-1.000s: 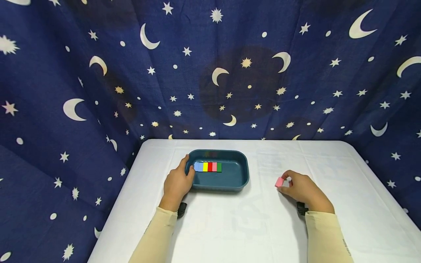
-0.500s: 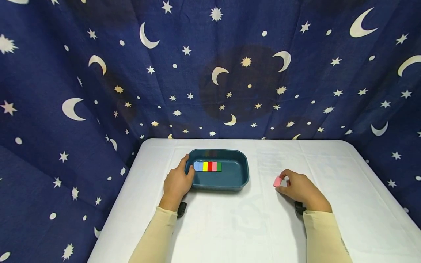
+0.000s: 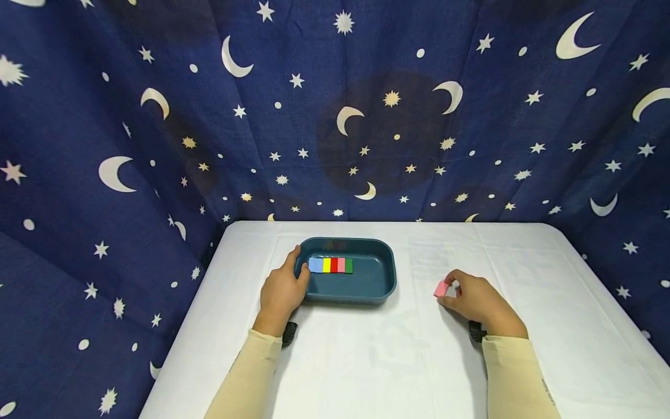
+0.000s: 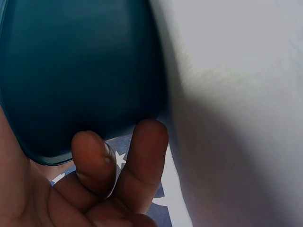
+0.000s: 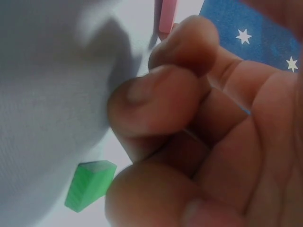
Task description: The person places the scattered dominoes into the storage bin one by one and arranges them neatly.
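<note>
A dark teal tray [image 3: 348, 288] stands on the white table. My left hand [image 3: 282, 291] holds its left end, the thumb over the rim; in the left wrist view, fingers [image 4: 149, 151] touch its outer wall. Inside the tray lies a row of small blocks: light blue [image 3: 316, 265], yellow [image 3: 327, 265], red [image 3: 334, 265], pink [image 3: 341, 265] and green [image 3: 349, 266]. To the right of the tray, my right hand [image 3: 478, 299] pinches a pink block [image 3: 441, 288] between thumb and finger, low over the table. In the right wrist view, that block's contact with the fingers is mostly hidden.
A loose green block [image 5: 90, 184] lies on the table near the right hand, visible only in the right wrist view. A white cloth covers the table [image 3: 366, 361]. Behind it hangs a dark blue curtain [image 3: 314, 186] with moons and stars.
My right hand has shifted slightly left with the pink block, which has turned a little. The left hand and the tray have stayed in place.
</note>
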`<state>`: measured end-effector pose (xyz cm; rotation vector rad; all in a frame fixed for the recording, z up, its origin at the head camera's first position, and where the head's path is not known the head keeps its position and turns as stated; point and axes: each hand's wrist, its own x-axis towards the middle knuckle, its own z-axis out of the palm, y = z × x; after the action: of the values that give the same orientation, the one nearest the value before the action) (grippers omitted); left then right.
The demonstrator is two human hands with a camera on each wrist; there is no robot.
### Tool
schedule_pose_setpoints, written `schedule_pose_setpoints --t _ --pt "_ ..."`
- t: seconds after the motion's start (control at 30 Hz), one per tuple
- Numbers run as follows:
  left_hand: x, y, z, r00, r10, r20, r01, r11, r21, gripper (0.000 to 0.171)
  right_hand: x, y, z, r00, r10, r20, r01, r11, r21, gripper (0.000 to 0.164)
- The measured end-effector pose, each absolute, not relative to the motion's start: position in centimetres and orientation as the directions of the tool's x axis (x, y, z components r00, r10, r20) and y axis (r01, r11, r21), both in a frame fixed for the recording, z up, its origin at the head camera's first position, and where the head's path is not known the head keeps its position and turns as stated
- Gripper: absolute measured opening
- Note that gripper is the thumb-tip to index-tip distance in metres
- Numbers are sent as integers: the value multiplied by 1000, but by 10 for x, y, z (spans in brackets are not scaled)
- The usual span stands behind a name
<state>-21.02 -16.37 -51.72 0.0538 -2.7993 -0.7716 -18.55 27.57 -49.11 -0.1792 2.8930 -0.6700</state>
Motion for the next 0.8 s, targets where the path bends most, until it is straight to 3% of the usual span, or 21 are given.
schedule_pose_setpoints --t 0.8 --pt "-211 -164 -519 -973 -93 212 32 854 519 58 -189 258 -480 -981 -189 -38 -155 889 -430 42"
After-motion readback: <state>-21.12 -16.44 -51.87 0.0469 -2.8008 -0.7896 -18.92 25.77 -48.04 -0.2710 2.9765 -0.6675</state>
